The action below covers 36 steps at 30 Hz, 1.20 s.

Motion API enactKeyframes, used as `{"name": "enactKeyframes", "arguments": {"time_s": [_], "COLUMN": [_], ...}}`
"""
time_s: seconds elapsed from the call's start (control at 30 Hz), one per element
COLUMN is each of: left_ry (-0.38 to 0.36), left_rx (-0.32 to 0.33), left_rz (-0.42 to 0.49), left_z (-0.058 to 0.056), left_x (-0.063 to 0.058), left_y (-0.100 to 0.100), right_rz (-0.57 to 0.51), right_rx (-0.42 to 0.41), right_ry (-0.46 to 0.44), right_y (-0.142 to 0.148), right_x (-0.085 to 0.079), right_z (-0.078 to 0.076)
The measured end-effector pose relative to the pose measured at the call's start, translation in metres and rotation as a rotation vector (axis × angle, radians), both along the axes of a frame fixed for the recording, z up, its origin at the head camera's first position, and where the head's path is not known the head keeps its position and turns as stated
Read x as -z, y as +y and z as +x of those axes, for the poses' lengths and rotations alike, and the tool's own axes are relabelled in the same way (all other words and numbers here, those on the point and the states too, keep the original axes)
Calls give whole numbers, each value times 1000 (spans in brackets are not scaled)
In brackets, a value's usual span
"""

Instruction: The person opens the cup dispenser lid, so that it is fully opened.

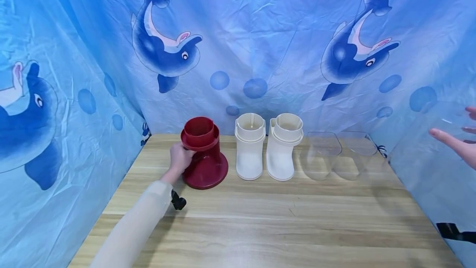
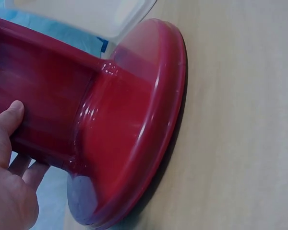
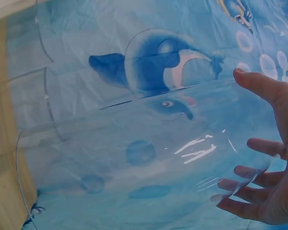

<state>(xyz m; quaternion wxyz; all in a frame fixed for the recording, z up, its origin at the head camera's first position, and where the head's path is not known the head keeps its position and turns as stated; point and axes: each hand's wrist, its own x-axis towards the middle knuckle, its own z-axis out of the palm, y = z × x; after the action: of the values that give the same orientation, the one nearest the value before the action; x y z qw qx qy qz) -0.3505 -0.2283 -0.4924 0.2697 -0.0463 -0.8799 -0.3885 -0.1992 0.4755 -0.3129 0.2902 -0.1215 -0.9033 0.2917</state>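
At the left of the table, my left hand (image 1: 180, 157) grips the neck of a red plastic dispenser stand (image 1: 205, 171). Its thumb (image 2: 13, 112) lies on the column, and the other fingers go behind. The stand has a round, flared foot on the wood and a ring-shaped collar on top. At the right edge of the head view is my right hand (image 1: 459, 142), partly cut off. In the right wrist view its spread thumb and fingers hold the end of a clear plastic container (image 3: 149, 163), with fingertips against the see-through wall.
Two white boot-shaped dispenser parts (image 1: 249, 158) (image 1: 280, 160) stand upright beside the red stand. Right of them are two clear containers (image 1: 316, 162) (image 1: 349, 164), hard to make out. A blue dolphin-print curtain (image 1: 253, 44) closes off the wooden table (image 1: 253, 226) behind and at the sides.
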Motion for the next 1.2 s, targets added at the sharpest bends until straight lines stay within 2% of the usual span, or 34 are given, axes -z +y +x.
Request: {"name": "enactKeyframes", "arguments": {"time_s": [0.17,0.4,0.6,0.77,1.0,1.2], "left_ry": [-95,-151,-218,-256,-221,-194], "left_rx": [-15,23,15,2,-10,-6], "left_rz": [-49,-156,-115,-104,-111,-104], "left_z": [-4,0,3,2,-3,-5], "left_x": [-5,-19,-15,-13,-12,-15], "left_y": [-2,-2,-2,0,0,2], "right_rz": [-20,-66,-124,-142,-118,-117], "right_rx": [34,65,136,111,88,117], "right_ry": [-9,-29,-3,-39,-120,-182], "right_y": [1,5,3,0,4,6], "right_x": [10,22,33,41,49,54], "right_z": [-5,-11,-21,-28,-42,-54]}}
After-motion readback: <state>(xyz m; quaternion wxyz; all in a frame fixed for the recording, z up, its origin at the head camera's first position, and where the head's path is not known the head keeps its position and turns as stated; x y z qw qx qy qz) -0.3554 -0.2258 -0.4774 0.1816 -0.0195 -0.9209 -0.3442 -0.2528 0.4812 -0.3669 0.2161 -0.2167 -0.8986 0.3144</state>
